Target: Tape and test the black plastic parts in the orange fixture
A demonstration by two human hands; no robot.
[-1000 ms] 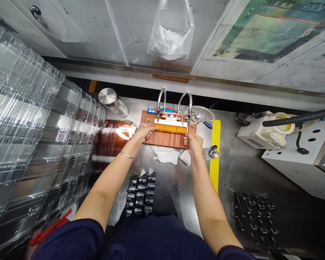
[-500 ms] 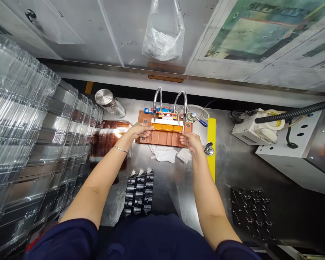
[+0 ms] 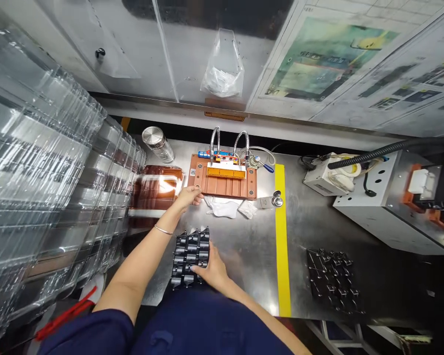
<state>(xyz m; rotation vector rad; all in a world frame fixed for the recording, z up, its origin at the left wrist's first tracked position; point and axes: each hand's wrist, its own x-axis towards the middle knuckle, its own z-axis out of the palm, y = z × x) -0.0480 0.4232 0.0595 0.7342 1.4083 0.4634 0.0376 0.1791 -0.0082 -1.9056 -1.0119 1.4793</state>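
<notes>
A copper-brown fixture block (image 3: 225, 189) lies on the steel bench. An orange-yellow strip (image 3: 226, 173) with a white edge lies on its upper part, below two bent metal hoses (image 3: 241, 140). Beside the block's front left corner is my left hand (image 3: 192, 196), its fingers drawn together; anything between them is too small to make out. Close to my body, my right hand (image 3: 216, 269) grips the right side of a black ridged plastic tray (image 3: 189, 254). Its thumb lies over the top while the fingers run along the side.
Tall stacks of clear plastic trays (image 3: 52, 162) rise at the left, near a metal-lidded bottle (image 3: 159, 144) and amber trays (image 3: 157, 190). White cloth (image 3: 224, 207) lies before the fixture. A yellow stripe (image 3: 282, 246), another black tray (image 3: 333, 281) and a white machine (image 3: 377, 197) are on the right.
Both hands have come off the orange-yellow strip, which stays on the fixture. My left hand moved slightly down; my right hand came back to the black tray. The view shifted.
</notes>
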